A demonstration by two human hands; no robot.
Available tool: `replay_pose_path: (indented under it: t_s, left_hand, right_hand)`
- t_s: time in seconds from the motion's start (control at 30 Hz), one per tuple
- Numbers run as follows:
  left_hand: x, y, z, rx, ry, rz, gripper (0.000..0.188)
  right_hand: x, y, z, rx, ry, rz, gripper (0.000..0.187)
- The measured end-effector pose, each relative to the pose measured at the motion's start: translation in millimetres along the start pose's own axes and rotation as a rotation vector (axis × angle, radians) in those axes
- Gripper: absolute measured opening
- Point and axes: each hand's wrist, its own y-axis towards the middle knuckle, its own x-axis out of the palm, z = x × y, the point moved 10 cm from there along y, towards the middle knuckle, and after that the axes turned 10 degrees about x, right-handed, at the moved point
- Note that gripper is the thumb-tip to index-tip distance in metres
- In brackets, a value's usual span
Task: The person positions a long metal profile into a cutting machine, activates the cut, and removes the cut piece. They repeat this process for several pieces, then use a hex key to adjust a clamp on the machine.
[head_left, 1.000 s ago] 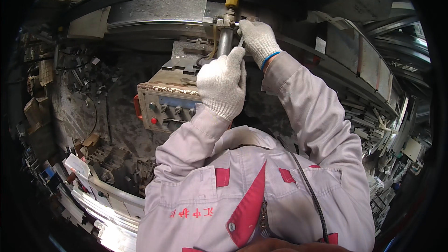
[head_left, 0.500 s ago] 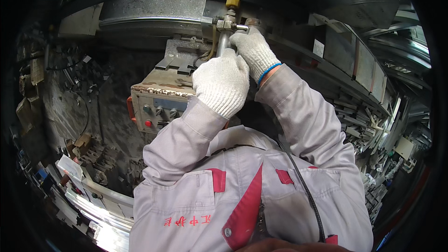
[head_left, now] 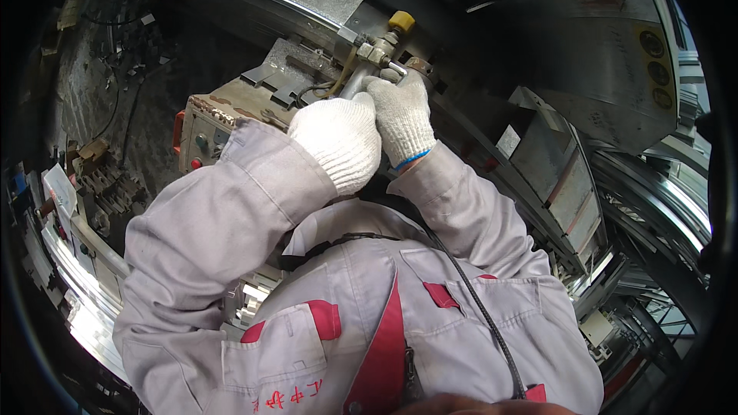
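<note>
My left hand (head_left: 338, 138), in a white knitted glove, is closed around the lower part of a silver metal tube (head_left: 355, 82). A metal valve fitting (head_left: 377, 51) with a yellow cap (head_left: 401, 21) tops the tube. Pressed close beside it, my right hand (head_left: 403, 114) wears a similar glove with a blue cuff edge. Its fingers are curled just below a short metal lever (head_left: 397, 68) on the fitting and a round brownish metal piece (head_left: 420, 67). What the right fingers hold is hidden by the glove.
A worn control box (head_left: 206, 129) with buttons and a red handle stands to the left, metal plates (head_left: 280, 73) on top. A large dark metal housing (head_left: 584, 54) fills the upper right. Metal profiles (head_left: 653, 200) are stacked at right, metal pieces (head_left: 108, 177) at left.
The view has tilted and shifted, so the machine appears turned. My left elbow has swung outward to the left. Both hands stay together at the tube and fitting.
</note>
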Motion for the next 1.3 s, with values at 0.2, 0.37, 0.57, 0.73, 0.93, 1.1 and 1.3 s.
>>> replay_pose_path:
  t_s: [0.2, 0.37, 0.57, 0.73, 0.93, 1.1, 1.3]
  left_hand:
    - [3.4, -2.3, -5.5, -0.246, 0.020, 0.116, 0.027]
    - [-5.2, -6.5, -3.3, -0.229, -0.049, 0.183, 0.026]
    - [16.3, 3.7, -8.9, -0.241, -0.100, -0.035, 0.028]
    - [48.6, -4.0, -12.4, -0.276, -0.238, 0.082, 0.031]
    - [108.8, 2.7, -21.3, -0.337, -0.405, 0.229, 0.046]
    - [151.2, 31.5, -27.8, -0.334, -0.639, 0.509, 0.049]
    - [176.1, 74.1, -35.0, -0.241, -0.831, 0.844, 0.036]
  right_hand:
    - [3.5, 7.1, -4.6, -0.030, -0.048, -0.031, 0.051]
    - [6.9, 10.9, 2.4, -0.092, 0.030, 0.009, 0.036]
    - [5.7, 15.3, 2.1, -0.108, 0.060, 0.000, 0.032]
    - [3.6, -2.1, -0.4, -0.262, 0.092, -0.071, 0.036]
    - [-2.3, -2.2, -6.4, -0.521, -0.119, 0.002, 0.039]
    - [-17.5, -1.2, -16.8, -0.620, -0.562, 0.162, 0.037]
    - [-24.2, -11.0, -44.1, -0.787, -0.913, 0.098, 0.034]
